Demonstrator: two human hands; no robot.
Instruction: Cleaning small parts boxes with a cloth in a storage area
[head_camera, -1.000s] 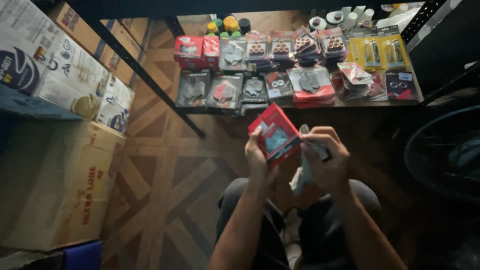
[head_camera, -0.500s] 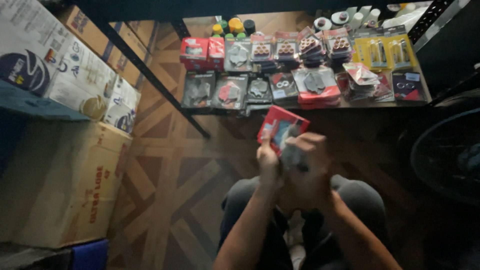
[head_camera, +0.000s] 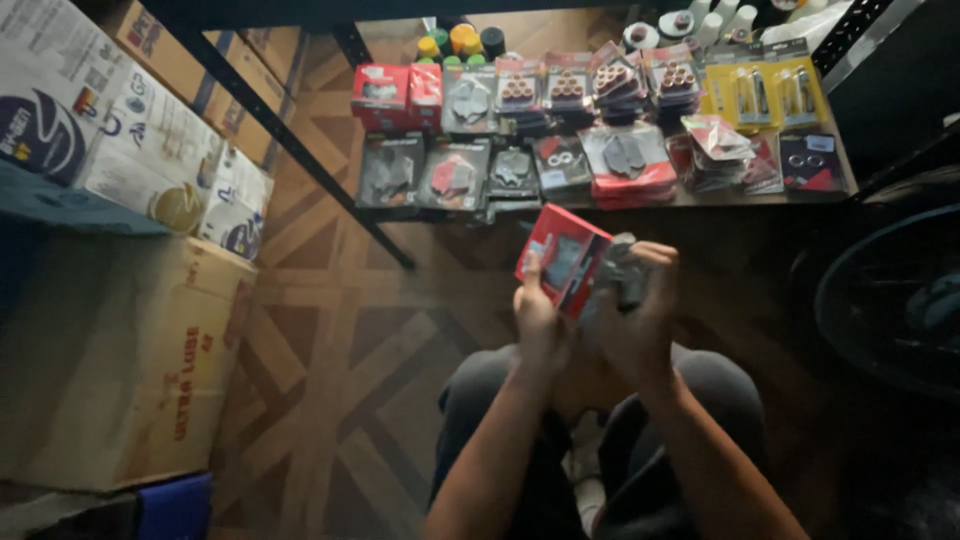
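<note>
Between both hands, right over the lap: flat red cardboard blister pack (head_camera: 562, 256) with a clear plastic window, tilted, one corner up and away. Left hand (head_camera: 538, 318) curled round its near-left edge, thumb pressed flat on the red face, fingers hidden behind. Right hand (head_camera: 640, 310) closed into a loose fist at the pack's right edge, clutching a dark, dull grey piece (head_camera: 622, 275) that touches the card; shape of that piece too blurred to call. Knuckles up, fingertips tucked under, out of sight.

Below the wrists: grey trouser knees (head_camera: 700, 390), soft cloth, spread apart.

Ahead of the hands, well apart: low wooden shelf board (head_camera: 760, 196) crowded with rows of the same sort of flat carded packs, red and dark, glossy windows catching the light. Further still, beyond the right hand: two yellow carded packs (head_camera: 768, 88) side by side, long and narrow. Beyond the left hand at the back: small round caps, yellow, green and black (head_camera: 462, 40), bunched together.

Left of the left hand, well apart: black metal shelf leg (head_camera: 300, 150) slanting across a herringbone wooden parquet floor (head_camera: 330, 340). Further left: big plain brown corrugated carton (head_camera: 110, 370), matte, square-edged, with white printed cartons (head_camera: 120, 130) stacked above.

Right of the right hand: dark rubber tyre (head_camera: 890, 300), curved, treaded rim barely lit.
</note>
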